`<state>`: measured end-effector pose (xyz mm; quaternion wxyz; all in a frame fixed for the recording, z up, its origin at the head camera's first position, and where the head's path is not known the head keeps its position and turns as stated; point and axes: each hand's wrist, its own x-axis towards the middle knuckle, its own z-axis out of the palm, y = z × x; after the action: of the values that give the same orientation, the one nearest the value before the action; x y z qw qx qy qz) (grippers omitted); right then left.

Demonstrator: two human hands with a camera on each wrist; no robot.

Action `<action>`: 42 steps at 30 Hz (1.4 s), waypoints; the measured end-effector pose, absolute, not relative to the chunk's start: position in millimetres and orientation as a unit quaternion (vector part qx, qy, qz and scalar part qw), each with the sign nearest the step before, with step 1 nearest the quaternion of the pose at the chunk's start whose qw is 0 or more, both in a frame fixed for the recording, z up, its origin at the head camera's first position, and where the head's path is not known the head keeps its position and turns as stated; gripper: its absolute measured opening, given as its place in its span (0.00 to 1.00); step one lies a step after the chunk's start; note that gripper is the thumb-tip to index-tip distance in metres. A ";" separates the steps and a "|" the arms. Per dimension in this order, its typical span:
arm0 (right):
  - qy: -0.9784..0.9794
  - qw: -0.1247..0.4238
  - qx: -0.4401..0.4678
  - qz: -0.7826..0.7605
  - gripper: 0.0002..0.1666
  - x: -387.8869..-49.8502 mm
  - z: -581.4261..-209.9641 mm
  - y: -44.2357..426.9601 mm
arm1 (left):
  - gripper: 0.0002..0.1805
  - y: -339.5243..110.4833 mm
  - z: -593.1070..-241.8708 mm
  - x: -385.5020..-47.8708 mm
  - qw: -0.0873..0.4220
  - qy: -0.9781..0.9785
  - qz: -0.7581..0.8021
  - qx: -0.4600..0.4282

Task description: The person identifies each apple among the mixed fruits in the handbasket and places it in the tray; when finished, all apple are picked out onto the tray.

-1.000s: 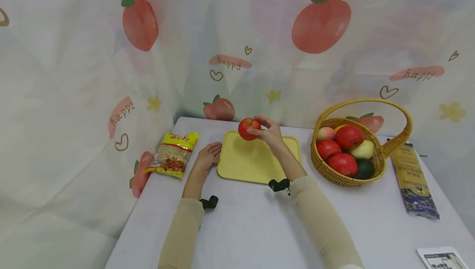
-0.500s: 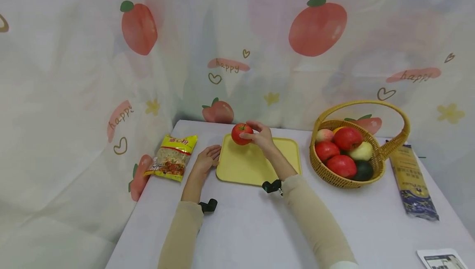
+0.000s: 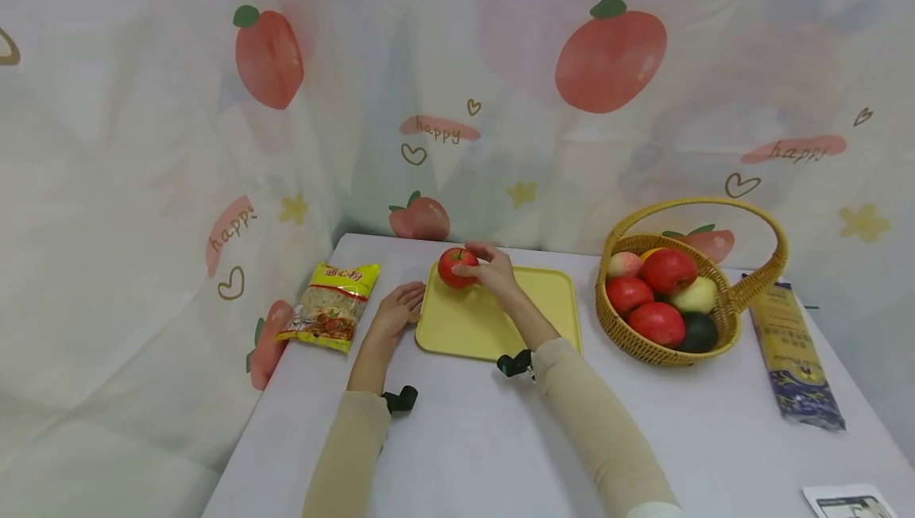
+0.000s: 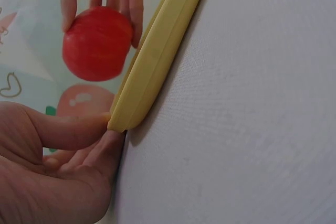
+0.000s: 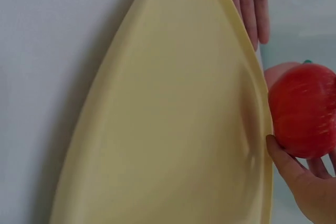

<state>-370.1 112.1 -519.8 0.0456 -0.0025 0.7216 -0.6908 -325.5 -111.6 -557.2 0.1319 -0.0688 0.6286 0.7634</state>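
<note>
A: Where is the tomato [image 3: 450, 268] hanging?

B: Over the tray's far left part, at about ten o'clock from its middle. I'm not seeing clearly whether it is touching.

A: And what is gripping it?

B: The right hand [image 3: 495, 270]. It is grasping the tomato from its three o'clock side, the thumb lying nearer us and the fingers reaching round the far side.

A: How should that hand be working?

B: Gently, I'd say. Something so round is likely to start rolling, so any lowering should be going slowly and straight down. The fingers should be loosening only once the tray is bearing the weight, and keeping off the rim.

A: What is steadying the tray [image 3: 472, 327]?

B: The left hand [image 3: 397, 311] is pinching its edge at nine o'clock, thumb over the rim. That should be stopping it from sliding, provided nobody is lifting that side.

A: Anything crowding them?

B: Hardly. The bag [image 3: 330, 310] is lying past the left hand at nine o'clock, and the basket [image 3: 643, 349] is standing at three, apart from the tray on the bench [image 3: 457, 438].
</note>
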 end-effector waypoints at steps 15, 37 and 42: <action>0.750 0.029 -0.003 -0.661 0.41 -373.6 -533.9 103.5 | 0.41 -112.2 -560.8 -327.0 0.129 0.626 0.767 -0.062; 0.752 0.036 -0.001 -0.658 0.40 -365.4 -529.1 109.7 | 0.41 -111.6 -559.9 -322.6 0.131 0.618 0.773 -0.054; 0.749 0.025 -0.006 -0.663 0.36 -362.6 -521.1 112.7 | 0.41 -112.0 -561.1 -325.2 0.129 0.617 0.774 -0.055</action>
<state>-362.6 112.7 -521.1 0.0251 -0.0059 0.7485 -0.6626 -325.2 -112.0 -561.1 0.1288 -0.0553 0.6170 0.7744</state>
